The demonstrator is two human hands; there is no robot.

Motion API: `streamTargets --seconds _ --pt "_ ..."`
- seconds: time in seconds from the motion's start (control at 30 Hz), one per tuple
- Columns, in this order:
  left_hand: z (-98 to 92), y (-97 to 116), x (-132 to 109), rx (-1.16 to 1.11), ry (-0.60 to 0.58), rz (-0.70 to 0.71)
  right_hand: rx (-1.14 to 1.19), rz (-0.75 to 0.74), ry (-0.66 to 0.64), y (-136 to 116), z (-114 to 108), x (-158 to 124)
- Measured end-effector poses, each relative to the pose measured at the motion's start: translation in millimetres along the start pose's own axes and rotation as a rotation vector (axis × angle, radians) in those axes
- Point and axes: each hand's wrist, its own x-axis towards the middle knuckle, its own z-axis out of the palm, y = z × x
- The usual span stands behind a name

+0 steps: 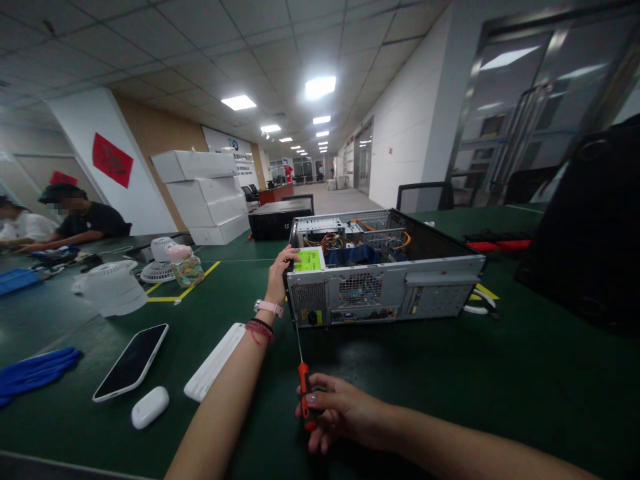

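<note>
An opened desktop computer case (387, 287) lies on its side on the green table, its rear panel facing me and its inner cables and parts showing. My left hand (281, 273) grips its rear left corner, fingers over the top edge beside the power supply with a bright green label (310, 259). Between the thumb and fingers of my right hand (340, 408) is a screwdriver (304, 393) with a red and black handle. Its thin shaft points up to the lower left corner of the rear panel; whether the tip sits in a screw I cannot tell.
Left of my arm lie a white power bank-like slab (216, 360), a phone (133, 362), a white earbud case (150, 407) and blue gloves (37, 373). Farther back are a clear pitcher (113, 290), a small fan (159, 270) and stacked white boxes (205, 193). A black bulky object (590, 233) stands right.
</note>
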Motion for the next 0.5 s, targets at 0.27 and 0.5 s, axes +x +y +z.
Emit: streamTargets --seconds 0.27,0.5 --pt "0.5 4.5 -1.0 0.044 -0.005 -0.014 0.050 0.041 -0.041 -5.8 0.7 -2.1" --pt "0.6 3.9 -0.7 0.046 -0.008 -0.008 0.022 0.031 0.075 -6.4 5.4 -4.0"
